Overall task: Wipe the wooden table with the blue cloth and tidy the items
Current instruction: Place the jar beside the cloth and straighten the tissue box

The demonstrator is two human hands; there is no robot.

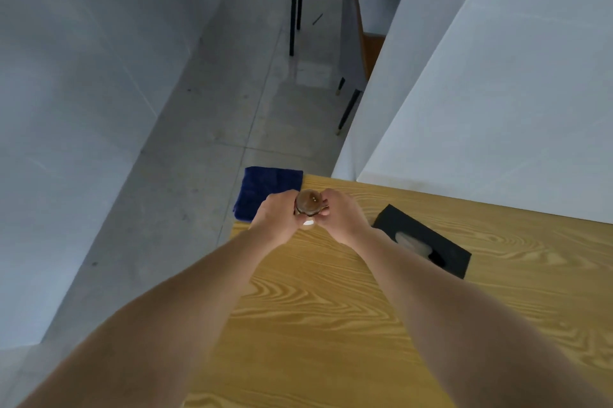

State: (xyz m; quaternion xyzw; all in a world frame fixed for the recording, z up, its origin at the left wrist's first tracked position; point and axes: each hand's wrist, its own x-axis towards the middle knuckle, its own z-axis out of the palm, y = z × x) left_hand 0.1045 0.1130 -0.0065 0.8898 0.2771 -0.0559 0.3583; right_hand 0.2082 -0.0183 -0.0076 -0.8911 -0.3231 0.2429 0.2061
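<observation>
Both hands meet near the far left corner of the wooden table (331, 308). My left hand (277, 216) and my right hand (341, 213) grip a small brown jar (308, 201) with a round wooden lid, one on each side. Its lower part is hidden by my fingers. The folded blue cloth (265, 192) lies just behind my left hand, hanging partly over the table's left edge. A black tissue box (421, 240) with a white tissue in its slot sits on the table to the right of my right hand.
White walls rise on the left and right (497, 92). Beyond the table edge a grey tiled floor (232, 92) runs to a dark table leg (293, 9) and a chair (355, 52) at the back.
</observation>
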